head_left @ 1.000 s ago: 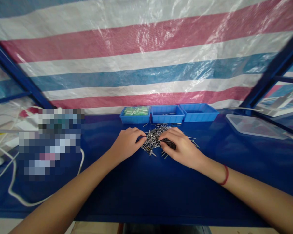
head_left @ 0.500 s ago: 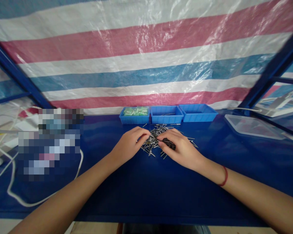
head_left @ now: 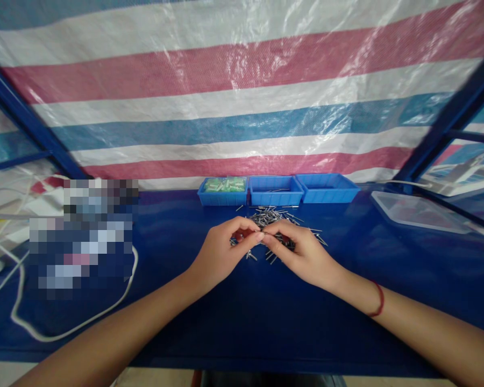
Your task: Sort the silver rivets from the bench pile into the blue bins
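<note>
A loose pile of blind rivets (head_left: 268, 216), thin metal pins with wider sleeves, lies on the blue table. Just in front of it my two hands meet, fingertip to fingertip. My left hand (head_left: 221, 250) is closed in a pinch of thumb and forefinger. Opposite it, my right hand (head_left: 306, 250) pinches the same way, its curled fingers over the pile's near right part. Whatever small piece sits between the fingertips is mostly hidden, and I cannot make it out.
Behind the pile stand a blue bin (head_left: 223, 199) with green and white pieces, a blue bin (head_left: 275, 198) with a few rivets, and another blue bin (head_left: 328, 194). A clear plastic lid (head_left: 419, 212) lies right. A white cable (head_left: 24, 317) loops across the left.
My left hand has moved right and slightly towards me, bringing its fingertips against those of my right hand. The right hand has shifted slightly. The bins have stayed in place.
</note>
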Demonstrator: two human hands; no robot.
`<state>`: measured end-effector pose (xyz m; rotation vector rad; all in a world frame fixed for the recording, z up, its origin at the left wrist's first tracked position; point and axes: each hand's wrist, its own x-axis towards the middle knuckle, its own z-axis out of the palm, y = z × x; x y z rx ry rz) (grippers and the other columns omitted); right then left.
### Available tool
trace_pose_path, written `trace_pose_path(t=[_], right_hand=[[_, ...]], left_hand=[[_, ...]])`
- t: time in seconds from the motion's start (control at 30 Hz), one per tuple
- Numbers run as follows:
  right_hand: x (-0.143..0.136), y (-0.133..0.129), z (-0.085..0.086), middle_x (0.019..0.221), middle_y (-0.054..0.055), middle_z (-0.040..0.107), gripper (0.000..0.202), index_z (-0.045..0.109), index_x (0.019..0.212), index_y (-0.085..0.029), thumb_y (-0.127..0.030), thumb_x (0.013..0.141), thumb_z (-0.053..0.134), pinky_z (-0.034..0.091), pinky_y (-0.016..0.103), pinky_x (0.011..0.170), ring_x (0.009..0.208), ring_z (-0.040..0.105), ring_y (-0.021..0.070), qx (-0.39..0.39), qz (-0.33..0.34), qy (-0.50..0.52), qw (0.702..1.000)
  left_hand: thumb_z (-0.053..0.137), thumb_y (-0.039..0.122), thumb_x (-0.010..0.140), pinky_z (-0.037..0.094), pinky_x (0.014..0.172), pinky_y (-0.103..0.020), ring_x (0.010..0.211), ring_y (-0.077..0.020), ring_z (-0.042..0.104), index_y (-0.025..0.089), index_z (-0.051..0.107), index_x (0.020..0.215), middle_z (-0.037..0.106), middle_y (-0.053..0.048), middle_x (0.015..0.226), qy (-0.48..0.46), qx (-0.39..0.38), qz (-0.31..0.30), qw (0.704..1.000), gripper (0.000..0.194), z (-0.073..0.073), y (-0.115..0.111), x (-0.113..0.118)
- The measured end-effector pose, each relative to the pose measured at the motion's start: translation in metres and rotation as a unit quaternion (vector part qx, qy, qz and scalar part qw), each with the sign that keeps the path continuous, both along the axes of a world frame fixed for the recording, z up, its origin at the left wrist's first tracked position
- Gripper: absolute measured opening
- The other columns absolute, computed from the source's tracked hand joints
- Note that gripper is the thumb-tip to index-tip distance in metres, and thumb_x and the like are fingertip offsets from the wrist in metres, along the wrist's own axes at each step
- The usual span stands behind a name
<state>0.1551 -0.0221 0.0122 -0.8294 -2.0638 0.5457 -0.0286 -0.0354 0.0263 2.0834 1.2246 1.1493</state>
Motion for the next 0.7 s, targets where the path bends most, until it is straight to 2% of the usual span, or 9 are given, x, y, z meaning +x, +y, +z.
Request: trace_pose_path(t=[0.17,0.27,0.4,0.7], right_hand=[[-0.0005,-0.0001,0.0022,0.076,0.002,0.064,0.018,0.062,0.085,-0.018,-0.030,0.089,0.049,0.047,0.027,0.064,0.070,0.058,0.0138,-0.038,0.016,0.019,0.999],[-0.0014,-0.0006,0.0031,0.074,0.002,0.063,0.014,0.061,0.085,-0.018,-0.029,0.087,0.052,0.045,0.026,0.059,0.065,0.056,0.0129,-0.046,-0.002,0.044,0.998],[-0.0023,-0.0012,0.0032,0.074,0.001,0.063,0.007,0.060,0.084,-0.019,-0.025,0.082,0.058,0.045,0.025,0.056,0.064,0.057,0.0123,-0.025,-0.029,0.086,0.996],[-0.0029,-0.0050,0.0047,0.078,0.002,0.066,0.008,0.061,0.088,-0.019,-0.021,0.080,0.059,0.049,0.025,0.059,0.069,0.062,0.0134,0.010,-0.018,0.104,0.994]], left_hand=[[0.058,0.029,0.084,0.048,0.069,-0.023,0.070,-0.0115,0.061,0.020,0.064,0.087,0.067,0.001,0.080,0.013,0.027,-0.003,1.000,0.011,0.0020,-0.0018,0.0011],[0.058,0.026,0.084,0.048,0.069,-0.022,0.070,-0.0107,0.061,0.020,0.063,0.087,0.067,0.001,0.081,0.020,0.041,0.003,0.999,0.009,0.0023,-0.0015,0.0007],[0.058,0.025,0.083,0.048,0.069,-0.023,0.071,-0.0116,0.062,0.020,0.064,0.088,0.068,0.001,0.082,0.031,0.052,0.014,0.998,0.009,0.0007,0.0007,-0.0005],[0.058,0.023,0.084,0.048,0.070,-0.022,0.072,-0.0111,0.063,0.020,0.065,0.088,0.068,0.002,0.082,0.041,0.045,-0.001,0.998,0.009,-0.0034,0.0055,-0.0028]])
